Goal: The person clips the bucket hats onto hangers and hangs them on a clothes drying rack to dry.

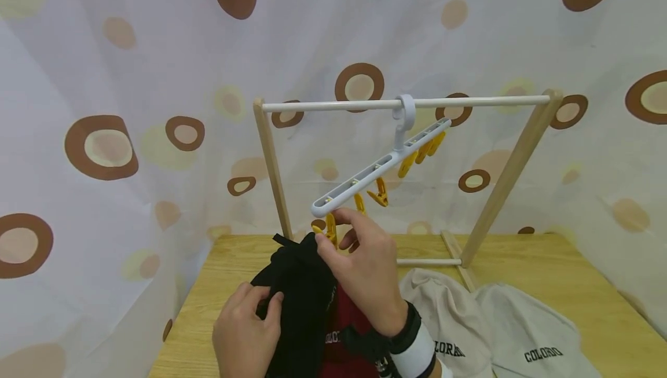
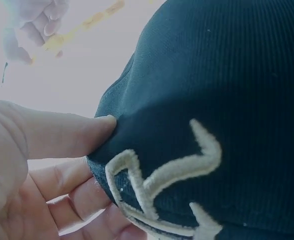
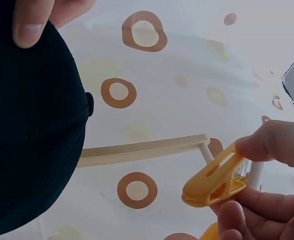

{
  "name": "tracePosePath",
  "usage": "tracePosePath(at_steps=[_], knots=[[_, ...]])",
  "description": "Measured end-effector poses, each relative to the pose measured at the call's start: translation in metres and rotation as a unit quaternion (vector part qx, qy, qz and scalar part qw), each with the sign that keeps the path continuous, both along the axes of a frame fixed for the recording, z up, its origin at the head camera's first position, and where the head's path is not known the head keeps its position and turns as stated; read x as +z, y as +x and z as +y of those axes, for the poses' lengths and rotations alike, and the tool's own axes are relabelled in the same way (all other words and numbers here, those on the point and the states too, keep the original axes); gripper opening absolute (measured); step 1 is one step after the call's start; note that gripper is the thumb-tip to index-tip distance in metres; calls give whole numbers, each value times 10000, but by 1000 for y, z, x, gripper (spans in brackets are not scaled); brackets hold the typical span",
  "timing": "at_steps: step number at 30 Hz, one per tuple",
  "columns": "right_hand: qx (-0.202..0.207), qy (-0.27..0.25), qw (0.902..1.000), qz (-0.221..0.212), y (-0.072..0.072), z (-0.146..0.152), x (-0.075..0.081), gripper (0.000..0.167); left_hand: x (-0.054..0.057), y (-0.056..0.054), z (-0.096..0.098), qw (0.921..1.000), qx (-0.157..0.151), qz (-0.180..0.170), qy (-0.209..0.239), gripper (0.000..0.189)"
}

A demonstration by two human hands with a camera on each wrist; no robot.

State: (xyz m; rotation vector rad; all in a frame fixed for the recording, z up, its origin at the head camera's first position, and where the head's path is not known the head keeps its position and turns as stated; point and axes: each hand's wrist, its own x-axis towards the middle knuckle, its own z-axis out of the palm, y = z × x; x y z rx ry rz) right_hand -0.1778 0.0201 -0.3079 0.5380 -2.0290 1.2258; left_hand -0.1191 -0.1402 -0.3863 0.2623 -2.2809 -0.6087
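My left hand (image 1: 245,329) pinches the edge of a black cap (image 1: 299,279) between thumb and fingers. Pale raised embroidery (image 2: 182,175) shows on the cap's ribbed cloth in the left wrist view. With thumb and fingers, my right hand (image 1: 372,271) holds a yellow clip (image 3: 212,182) at the near end of a white hanger (image 1: 354,184). Beside it, the cap hangs apart from the clip in the right wrist view. Several other yellow clips (image 1: 408,164) dangle along the hanger bar.
The hanger hooks over the white rail (image 1: 333,105) of a wooden-sided rack (image 1: 513,178). A dark red cap (image 1: 346,314) lies beneath my right forearm. Two pale caps, one beige (image 1: 432,303) and one grey (image 1: 526,320), rest at the right on the wooden table (image 1: 552,262).
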Motion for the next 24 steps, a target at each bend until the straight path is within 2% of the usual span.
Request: tracePosePath(at_steps=[5,13,16,20,24], knots=[[-55,-204,9995,-242,2,0,2,32,1,-2,2,10000,-53,19,21,14],[403,-527,9937,-903,0,-2,5,28,2,-7,16,9987,-8,-489,165,13],[440,-559,9916,-1078,-1,-1,6,28,4,-10,21,9990,-70,-441,84,14],[444,-632,9897,-1202,-2,1,6,27,10,-15,27,9996,-239,-115,-58,16],[393,-668,9888,-1275,-4,2,5,27,16,-19,33,9995,-307,24,-94,18]])
